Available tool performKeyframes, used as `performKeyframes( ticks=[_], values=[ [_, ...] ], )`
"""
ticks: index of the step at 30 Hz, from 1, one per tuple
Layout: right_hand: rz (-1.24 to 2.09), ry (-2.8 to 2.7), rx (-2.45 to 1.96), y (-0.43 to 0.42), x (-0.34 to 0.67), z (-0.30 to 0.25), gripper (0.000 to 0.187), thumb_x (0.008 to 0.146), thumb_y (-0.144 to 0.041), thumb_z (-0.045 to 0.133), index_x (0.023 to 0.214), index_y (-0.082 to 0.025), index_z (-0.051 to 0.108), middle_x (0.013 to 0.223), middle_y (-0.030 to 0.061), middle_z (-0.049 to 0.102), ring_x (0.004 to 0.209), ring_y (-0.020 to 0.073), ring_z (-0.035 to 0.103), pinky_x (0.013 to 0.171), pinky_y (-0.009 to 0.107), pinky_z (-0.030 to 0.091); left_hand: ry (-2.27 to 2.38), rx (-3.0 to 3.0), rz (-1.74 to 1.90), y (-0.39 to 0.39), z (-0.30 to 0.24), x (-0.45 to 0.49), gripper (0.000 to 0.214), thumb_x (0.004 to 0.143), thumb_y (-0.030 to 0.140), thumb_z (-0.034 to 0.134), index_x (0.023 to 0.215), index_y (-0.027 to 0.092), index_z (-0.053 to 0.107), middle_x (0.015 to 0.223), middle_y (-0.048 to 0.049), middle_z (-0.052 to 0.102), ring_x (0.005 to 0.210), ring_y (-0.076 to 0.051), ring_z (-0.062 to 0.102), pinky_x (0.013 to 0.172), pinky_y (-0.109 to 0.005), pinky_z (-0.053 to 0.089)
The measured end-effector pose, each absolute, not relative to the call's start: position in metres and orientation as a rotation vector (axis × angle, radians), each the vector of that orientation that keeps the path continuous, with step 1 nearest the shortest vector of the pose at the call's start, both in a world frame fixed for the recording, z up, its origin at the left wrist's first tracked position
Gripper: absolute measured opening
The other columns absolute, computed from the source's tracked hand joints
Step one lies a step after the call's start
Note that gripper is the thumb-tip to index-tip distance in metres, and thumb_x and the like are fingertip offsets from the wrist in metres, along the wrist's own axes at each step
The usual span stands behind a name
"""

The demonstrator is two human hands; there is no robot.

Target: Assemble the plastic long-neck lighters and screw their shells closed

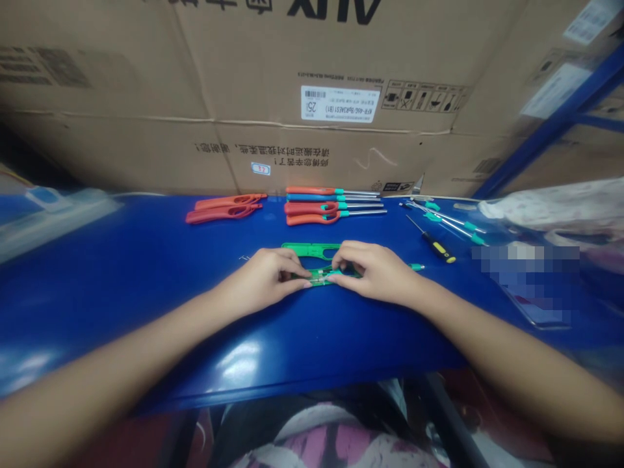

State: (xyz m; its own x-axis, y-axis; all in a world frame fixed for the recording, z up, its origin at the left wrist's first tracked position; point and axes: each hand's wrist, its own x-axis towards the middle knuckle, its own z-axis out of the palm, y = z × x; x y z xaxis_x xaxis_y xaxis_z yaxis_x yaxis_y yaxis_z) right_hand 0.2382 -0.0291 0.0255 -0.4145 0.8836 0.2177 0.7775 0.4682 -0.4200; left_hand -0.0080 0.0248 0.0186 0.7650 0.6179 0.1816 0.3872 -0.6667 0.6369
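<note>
we looked down at a blue tabletop with both our bare arms reaching forward. our left hand and right hand met at the middle, fingertips pinched on a green lighter body that lay flat on the tabletop; each grip was narrow and closed on that piece. a second green shell lay just behind the hands, touching or nearly touching them; we could not tell which. farther back sat a row of finished orange long-nosed lighters, two loose orange shells to the left, and to the right a yellow-handled screwdriver beside teal-tipped metal tubes. large cardboard boxes formed the wall behind.

we judged the risks small but real: the parts under the fingers looked tiny, so uneven pressure could spring one loose and send it sliding off the glossy tabletop's near edge; a wide sweep of the right wrist could knock the screwdriver into the tubes.
</note>
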Motion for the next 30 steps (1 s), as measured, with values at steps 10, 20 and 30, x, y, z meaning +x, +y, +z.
performKeyframes(
  ticks=[10,20,30],
  values=[
    [0.684,-2.026,-1.588,-0.02,0.228,0.012,0.02,0.081,-0.036,0.073,0.077,-0.018,0.065,0.07,-0.0029,0.062,0.054,0.0074,0.04,0.053,0.022,0.028,0.769,2.389,0.511,0.022,0.021,-0.007,0.015,0.088,0.025,0.072,0.098,0.02,0.081,0.085,-0.0044,0.07,0.07,-0.014,0.063,0.066,-0.025,0.049],
    [0.737,-1.995,-1.594,-0.021,0.226,0.013,0.02,0.081,-0.034,0.072,0.075,-0.017,0.064,0.069,-0.0034,0.061,0.053,0.0066,0.039,0.052,0.022,0.028,0.816,2.393,0.527,0.02,0.02,-0.005,0.015,0.086,0.025,0.072,0.096,0.019,0.081,0.084,-0.0044,0.071,0.064,-0.012,0.061,0.06,-0.024,0.048],
    [0.603,-2.244,-1.33,-0.024,0.242,0.024,0.007,0.085,-0.024,0.069,0.085,-0.017,0.068,0.075,-0.0013,0.063,0.059,0.0084,0.047,0.061,0.022,0.035,0.802,2.439,0.569,0.019,0.019,-0.008,0.018,0.086,0.029,0.07,0.097,0.018,0.08,0.086,-0.0044,0.072,0.063,-0.012,0.061,0.059,-0.022,0.05]
  ],
)
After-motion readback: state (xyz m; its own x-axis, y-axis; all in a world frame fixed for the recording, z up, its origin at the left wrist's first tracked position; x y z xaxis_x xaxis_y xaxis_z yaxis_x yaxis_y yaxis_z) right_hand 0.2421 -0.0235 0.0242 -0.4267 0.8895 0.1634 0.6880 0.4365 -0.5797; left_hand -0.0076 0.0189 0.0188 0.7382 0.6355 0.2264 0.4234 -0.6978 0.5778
